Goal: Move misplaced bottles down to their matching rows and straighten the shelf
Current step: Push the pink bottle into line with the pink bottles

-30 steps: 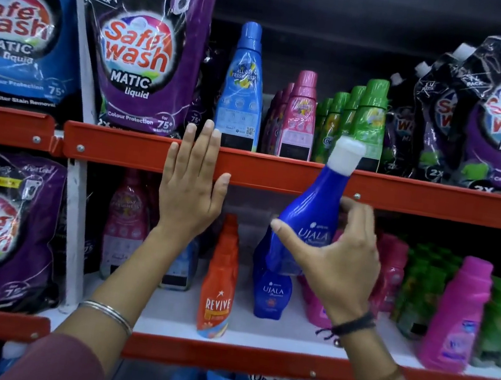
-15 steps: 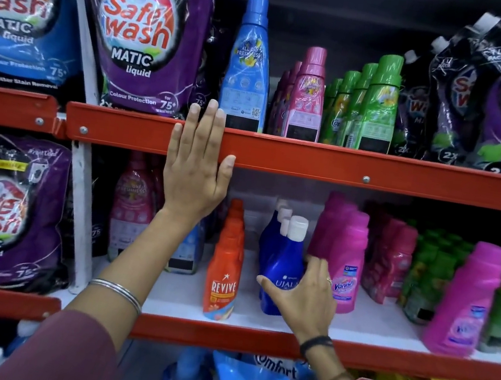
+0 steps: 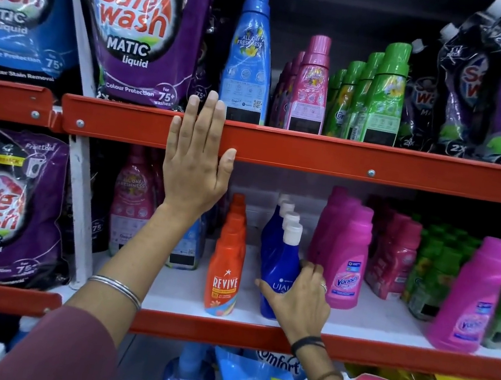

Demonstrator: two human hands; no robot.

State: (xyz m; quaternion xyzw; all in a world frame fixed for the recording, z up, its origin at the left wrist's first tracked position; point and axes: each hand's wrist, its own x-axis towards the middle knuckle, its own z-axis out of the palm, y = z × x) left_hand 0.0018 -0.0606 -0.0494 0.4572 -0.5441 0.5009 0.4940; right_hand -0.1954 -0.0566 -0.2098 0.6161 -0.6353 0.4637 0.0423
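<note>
This is a shop aisle, the laundry-care section of a grocery or general store. Orange-edged metal shelves (image 3: 313, 153) carry many copies of the same goods: Safe wash Matic liquid pouches (image 3: 143, 27), rows of pink fabric conditioner bottles (image 3: 310, 88) and green ones (image 3: 383, 96), Vanish bottles (image 3: 349, 260), Revive bottles (image 3: 225, 270) and blue Ujala bottles (image 3: 278, 259), all faced outward in ranks.

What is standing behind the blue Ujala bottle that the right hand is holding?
Behind the front Ujala bottle, under the right hand, three more white caps show in a row. Their blue bodies are mostly covered, so anything further back cannot be seen.
</note>
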